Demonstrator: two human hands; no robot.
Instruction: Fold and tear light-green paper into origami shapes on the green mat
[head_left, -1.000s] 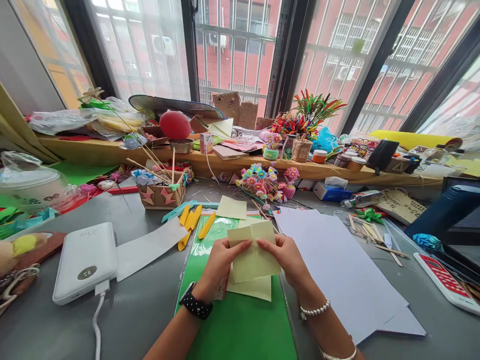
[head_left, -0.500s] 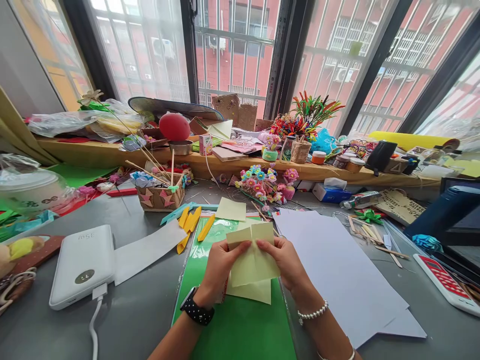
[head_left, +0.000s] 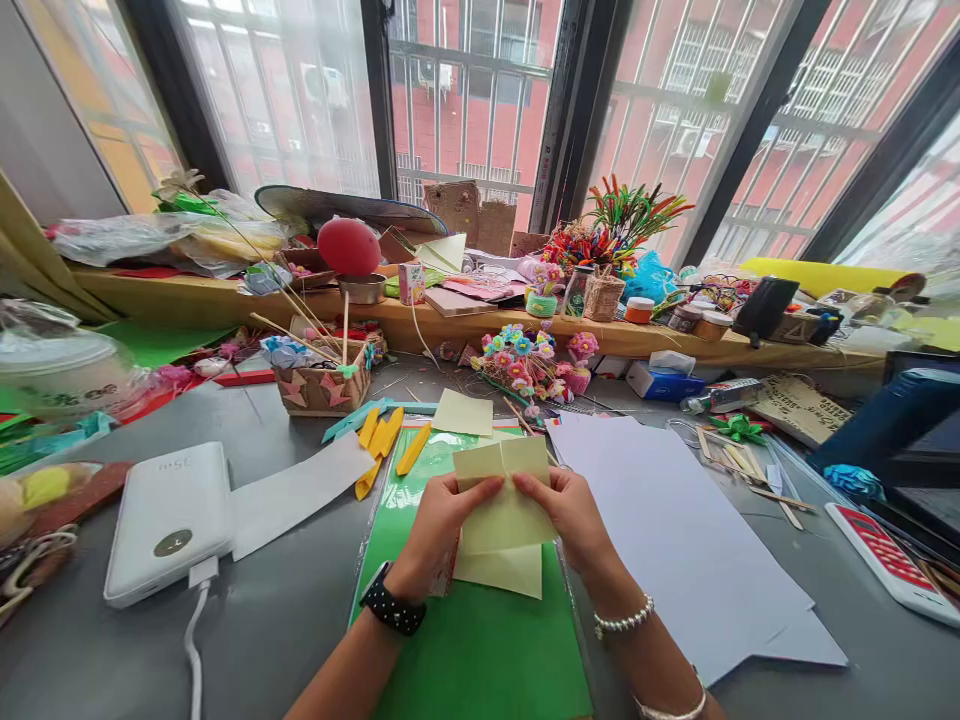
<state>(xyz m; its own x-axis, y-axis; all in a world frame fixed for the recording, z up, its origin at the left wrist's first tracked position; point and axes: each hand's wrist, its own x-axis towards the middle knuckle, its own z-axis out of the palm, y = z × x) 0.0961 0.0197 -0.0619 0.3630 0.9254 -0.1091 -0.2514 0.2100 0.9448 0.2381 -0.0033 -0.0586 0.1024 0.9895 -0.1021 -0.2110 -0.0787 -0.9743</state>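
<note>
A pale yellow square of paper [head_left: 507, 522] is pinched between my two hands, with a crease running down its upper middle. My left hand [head_left: 437, 528] grips its left side, thumb on top and fingers behind. On the right side, my right hand [head_left: 579, 515] holds it the same way, and the two thumbs nearly meet at the centre. Beneath lies another pale yellow sheet [head_left: 517, 574] on a glossy green mat [head_left: 480, 655]. A further yellow square [head_left: 463, 411] rests at the mat's far end. The fingers behind the paper are hidden.
Folded yellow-orange paper pieces [head_left: 413, 449] lie at the mat's upper left. Left of them are a white strip [head_left: 300, 497] and a white power bank [head_left: 171, 525] with its cable. White sheets [head_left: 675, 540] spread at right, near a calculator [head_left: 889, 565]. A stick-filled box [head_left: 324, 390] stands behind.
The held paper has levelled slightly, its lower right corner rising a little. Both hands keep their pinch at nearly the same place. The camera view has shifted slightly.
</note>
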